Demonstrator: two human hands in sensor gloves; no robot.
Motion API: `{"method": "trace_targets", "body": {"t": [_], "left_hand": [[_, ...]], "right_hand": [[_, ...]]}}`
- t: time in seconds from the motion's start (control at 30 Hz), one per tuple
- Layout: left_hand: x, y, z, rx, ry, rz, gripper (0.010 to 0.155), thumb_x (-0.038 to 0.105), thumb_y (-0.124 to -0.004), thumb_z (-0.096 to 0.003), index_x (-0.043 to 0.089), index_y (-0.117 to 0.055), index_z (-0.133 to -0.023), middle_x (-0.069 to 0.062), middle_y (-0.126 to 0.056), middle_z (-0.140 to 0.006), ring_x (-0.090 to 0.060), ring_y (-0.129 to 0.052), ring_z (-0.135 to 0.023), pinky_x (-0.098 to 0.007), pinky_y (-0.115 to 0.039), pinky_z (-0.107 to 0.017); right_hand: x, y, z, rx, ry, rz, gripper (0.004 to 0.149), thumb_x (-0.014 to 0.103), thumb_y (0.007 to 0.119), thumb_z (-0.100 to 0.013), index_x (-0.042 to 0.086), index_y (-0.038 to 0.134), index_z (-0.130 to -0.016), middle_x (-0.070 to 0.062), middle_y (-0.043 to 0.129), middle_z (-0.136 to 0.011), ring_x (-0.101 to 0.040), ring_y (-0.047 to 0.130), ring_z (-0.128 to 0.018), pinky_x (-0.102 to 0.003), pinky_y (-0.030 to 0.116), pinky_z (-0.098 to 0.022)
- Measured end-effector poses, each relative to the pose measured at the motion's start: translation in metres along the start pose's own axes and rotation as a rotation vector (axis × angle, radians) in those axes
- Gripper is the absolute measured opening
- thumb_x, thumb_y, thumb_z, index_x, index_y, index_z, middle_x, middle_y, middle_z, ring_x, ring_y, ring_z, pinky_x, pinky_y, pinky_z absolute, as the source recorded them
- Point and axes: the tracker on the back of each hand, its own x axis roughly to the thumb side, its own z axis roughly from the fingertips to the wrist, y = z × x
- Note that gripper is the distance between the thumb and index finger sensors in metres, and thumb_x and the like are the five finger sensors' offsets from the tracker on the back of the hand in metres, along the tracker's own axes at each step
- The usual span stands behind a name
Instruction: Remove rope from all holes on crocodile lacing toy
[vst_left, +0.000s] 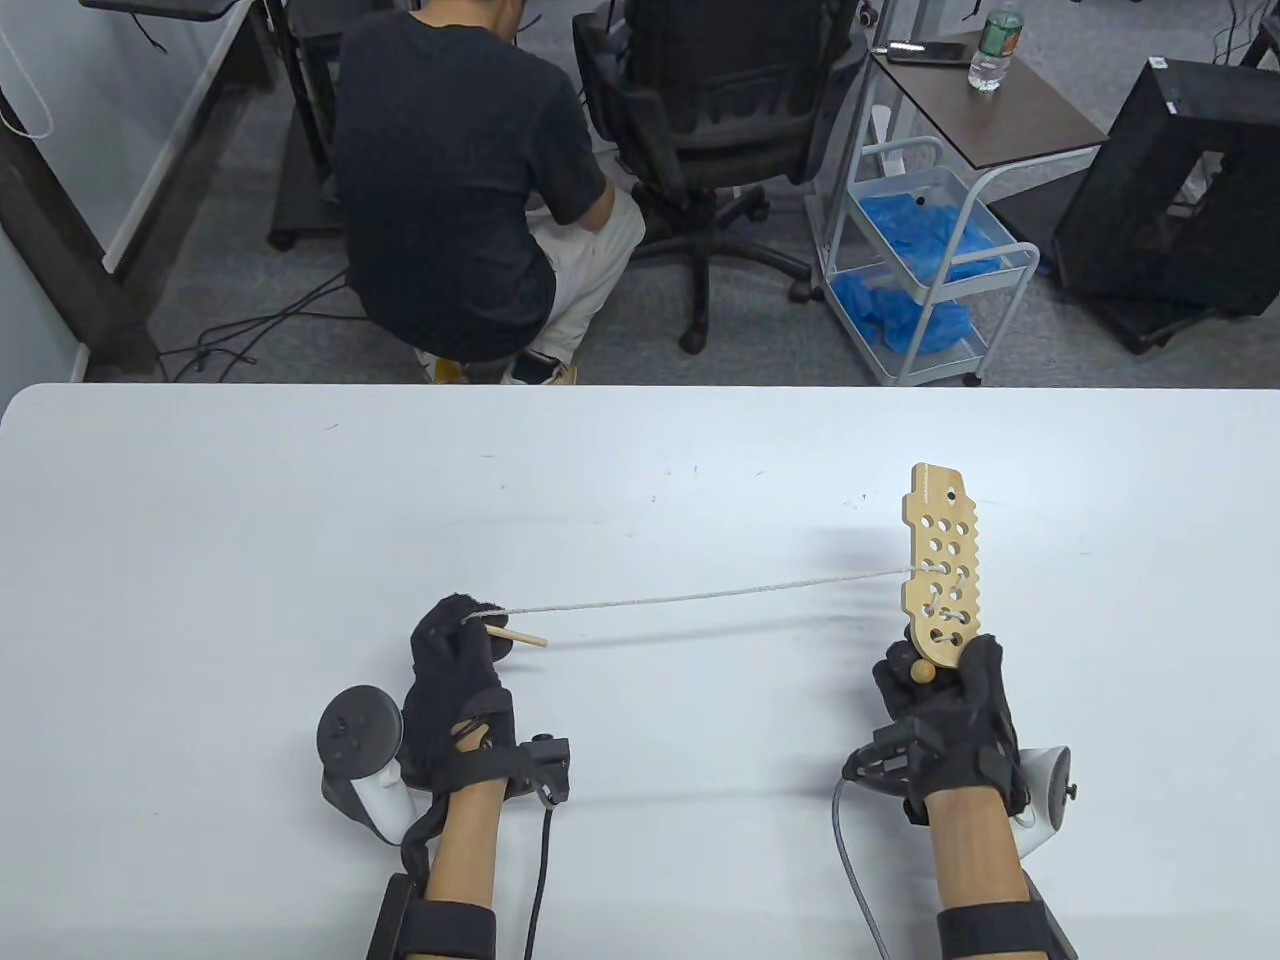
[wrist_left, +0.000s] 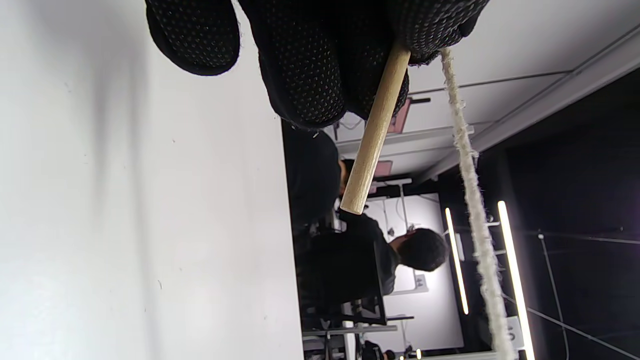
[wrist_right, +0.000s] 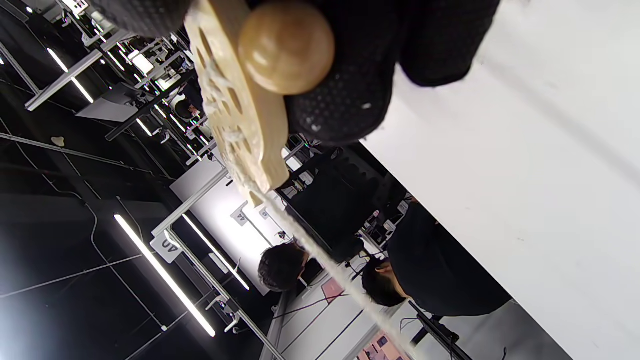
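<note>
Unlacing under way: right hand (vst_left: 950, 705) grips the toy (vst_left: 942, 575) upright over the table (vst_left: 200, 500), left hand (vst_left: 458, 660) pinches needle (vst_left: 518, 636) and taut rope (vst_left: 700, 598); lower holes remain laced, so next likely re-grip and draw through

Left hand (vst_left: 455, 670) and right hand (vst_left: 950, 700), each in a black knit glove whose palm side carries a grid of small raised dots. Black straps cross the back of each glove. The left tracker (vst_left: 358, 760) has a dark grey ring on a white handle; the right tracker (vst_left: 1040, 795) is white. A cable (vst_left: 545, 880) trails from each wrist. Black bands wrap both forearms.
</note>
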Motion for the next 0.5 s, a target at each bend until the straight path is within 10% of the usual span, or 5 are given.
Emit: {"method": "trace_targets", "body": {"t": [0.5], "left_hand": [[0.0005,-0.0026,-0.0001,-0.019,0.003,0.009,0.044,0.043,-0.067,-0.0549,0.042,-0.061,-0.099,0.011,-0.089,-0.088,-0.011,-0.093,-0.076,-0.051,-0.074,-0.068]], "right_hand": [[-0.0029,0.0003,-0.0017,0.020,-0.002,-0.029,0.050,0.045,0.069,-0.050,0.016,0.066,-0.090,-0.013,0.087,-0.079,-0.027,0.095,-0.058,-0.055,0.073,-0.057]]}}
